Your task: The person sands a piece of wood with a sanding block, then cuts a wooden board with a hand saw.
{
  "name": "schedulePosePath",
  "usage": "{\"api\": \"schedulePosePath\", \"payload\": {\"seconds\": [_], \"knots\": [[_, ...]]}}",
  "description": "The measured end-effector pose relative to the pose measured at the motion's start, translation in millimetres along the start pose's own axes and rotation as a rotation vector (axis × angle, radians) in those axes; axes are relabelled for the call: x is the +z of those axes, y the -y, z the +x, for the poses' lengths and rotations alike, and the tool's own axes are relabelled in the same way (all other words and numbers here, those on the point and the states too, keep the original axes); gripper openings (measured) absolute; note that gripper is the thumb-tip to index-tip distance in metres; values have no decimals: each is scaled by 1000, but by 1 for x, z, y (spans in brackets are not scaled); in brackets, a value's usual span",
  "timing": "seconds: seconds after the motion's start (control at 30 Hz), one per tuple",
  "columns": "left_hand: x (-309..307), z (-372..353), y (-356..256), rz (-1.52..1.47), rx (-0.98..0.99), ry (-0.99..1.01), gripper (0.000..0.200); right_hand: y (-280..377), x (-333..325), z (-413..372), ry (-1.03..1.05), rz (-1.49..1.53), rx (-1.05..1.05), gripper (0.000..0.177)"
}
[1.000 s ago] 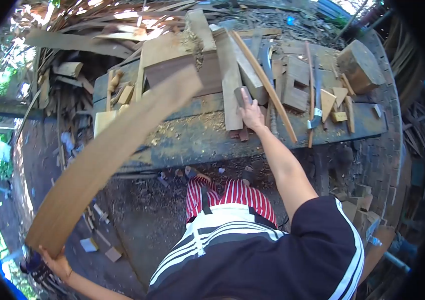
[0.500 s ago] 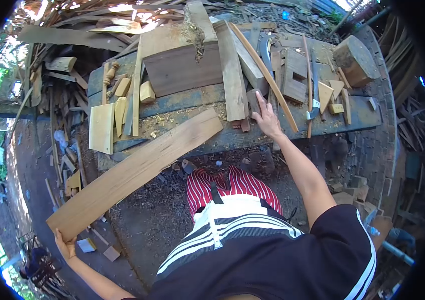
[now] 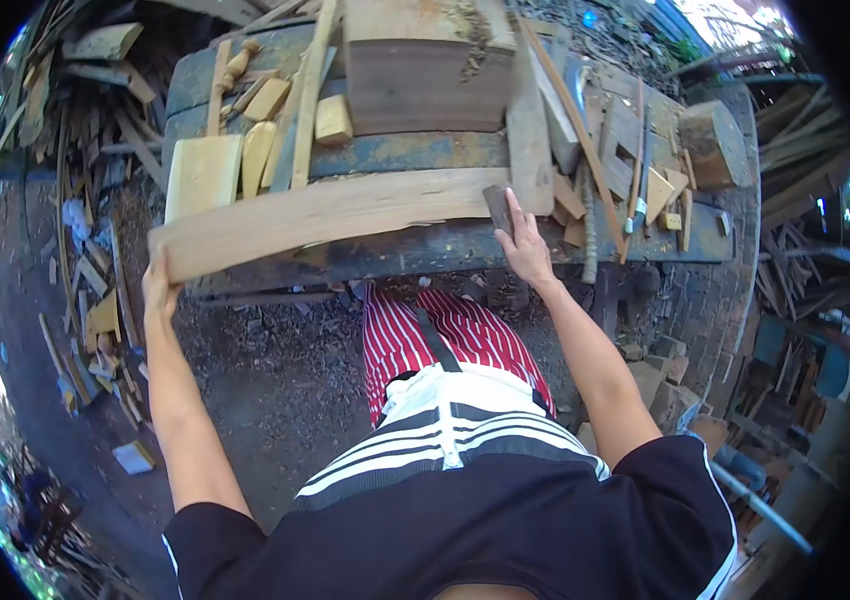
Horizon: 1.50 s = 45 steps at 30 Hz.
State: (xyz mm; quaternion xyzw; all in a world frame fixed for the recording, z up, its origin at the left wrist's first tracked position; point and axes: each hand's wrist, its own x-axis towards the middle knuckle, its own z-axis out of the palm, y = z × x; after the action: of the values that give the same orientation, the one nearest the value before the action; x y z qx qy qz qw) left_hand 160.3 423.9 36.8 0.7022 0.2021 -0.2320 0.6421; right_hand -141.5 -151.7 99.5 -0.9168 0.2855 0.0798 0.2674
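Observation:
A long light-brown plank [image 3: 335, 215] lies nearly level across the front of the bench, its right end by the lower end of an upright board [image 3: 530, 150]. My left hand [image 3: 158, 290] is closed on the plank's left end, which sticks out past a pale square board [image 3: 203, 175]. At the other end, my right hand [image 3: 527, 250] grips a small dark wooden block [image 3: 497, 208] between thumb and fingers. The block sits right at the plank's right end and overlaps it in this view. Part of the block is hidden by my fingers.
A big wooden block [image 3: 430, 85] stands at the back of the blue workbench [image 3: 405, 150]. Wood offcuts [image 3: 333, 120], thin strips [image 3: 565, 95] and a log stump [image 3: 715, 145] lie around it. Scrap wood [image 3: 105, 320] litters the ground at left.
My left hand has swung the plank's left end up and forward, so the plank now runs along the bench front. My right hand has brought the dark block to the plank's right end.

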Motion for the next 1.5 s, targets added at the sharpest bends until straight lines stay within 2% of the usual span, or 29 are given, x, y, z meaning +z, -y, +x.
{"api": "schedulePosePath", "payload": {"seconds": [0.1, 0.2, 0.27, 0.33, 0.4, 0.47, 0.53, 0.63, 0.73, 0.8, 0.9, 0.93, 1.0, 1.03, 1.1, 1.13, 1.17, 1.3, 1.4, 1.5], "knots": [[21, -5, 14, 212, -54, -98, 64, 8, 13, 4, 56, -7, -21, 80], [31, -17, 50, 421, -208, -59, 59, 18, 23, 10, 95, -23, -29, 82], [40, -29, 68, 308, -181, -185, 56, 23, 29, 15, 73, -44, -55, 83], [38, -25, 82, 296, -193, -168, 64, 29, 27, 20, 99, -94, -72, 83], [35, -18, 81, 230, -92, -310, 71, 36, 22, 26, 158, -162, -97, 84], [39, -4, 97, -278, 82, -564, 76, 31, 21, 30, 171, -182, -126, 83], [66, -21, 93, -339, 42, -884, 73, 26, 21, 38, 170, -188, -136, 80], [126, -72, 105, -335, -64, -992, 64, 12, 24, 63, 139, -180, -187, 74], [200, -125, 134, -285, -119, -869, 55, 4, 27, 96, 40, -106, -215, 70], [248, -162, 152, -262, -161, -686, 48, 2, 31, 124, -56, 57, -31, 70], [313, -206, 164, -129, -168, -477, 46, -15, 39, 155, -52, 103, 10, 73], [333, -218, 166, -102, -153, -428, 47, -29, 41, 162, -49, 131, -18, 73], [368, -243, 160, -21, -138, -369, 48, -48, 43, 167, -72, -164, -239, 80], [386, -258, 154, -12, -173, -375, 48, -52, 36, 167, -112, -142, -240, 85], [427, -285, 140, -58, -287, -427, 47, -61, 23, 170, -75, -116, -239, 84], [447, -295, 134, -101, -351, -388, 47, -71, 13, 174, -50, -151, -233, 84], [465, -307, 130, -63, -336, -315, 48, -82, 3, 176, 67, -148, -219, 83], [531, -323, 105, 156, -243, -57, 48, -152, 17, 172, -19, -257, -265, 85], [560, -324, 91, -18, -320, 75, 50, -201, 2, 167, -45, -310, -317, 88], [560, -310, 99, -161, -381, 153, 50, -217, -51, 157, 6, -321, -354, 90]]}}
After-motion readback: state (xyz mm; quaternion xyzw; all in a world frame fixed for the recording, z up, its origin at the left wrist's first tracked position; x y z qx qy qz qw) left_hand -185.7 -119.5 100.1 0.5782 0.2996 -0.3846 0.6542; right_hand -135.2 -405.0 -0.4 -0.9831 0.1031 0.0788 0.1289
